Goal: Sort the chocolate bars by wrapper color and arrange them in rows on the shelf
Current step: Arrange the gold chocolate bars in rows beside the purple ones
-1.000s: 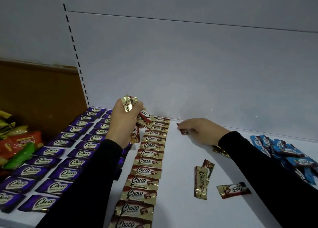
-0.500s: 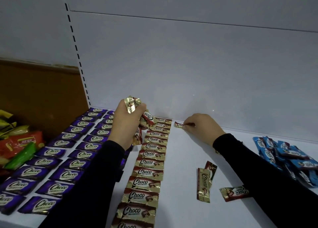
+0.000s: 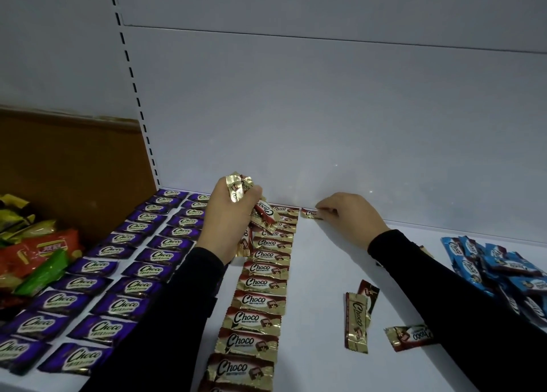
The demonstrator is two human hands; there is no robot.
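On the white shelf [image 3: 319, 288] a row of gold-and-brown Choco bars [image 3: 260, 285] runs from the back wall toward me. My left hand [image 3: 228, 214] grips a bunch of gold-brown bars [image 3: 239, 190] above the far end of that row. My right hand [image 3: 349, 217] pinches a single gold-brown bar [image 3: 310, 214] that lies flat against the back wall, right of the row's far end. Two rows of purple Choco bars [image 3: 124, 273] fill the shelf's left side. Loose gold-brown bars [image 3: 356, 320] lie in the middle right.
A heap of blue Choco bars [image 3: 491, 267] sits at the right. Mixed green, red and yellow snack packs [image 3: 38, 258] lie in a brown box at the left. The white back wall [image 3: 325, 125] rises right behind the rows.
My right hand has slid the single gold-brown bar back to the wall and set it flat there. My left hand has kept its bunch nearly still.
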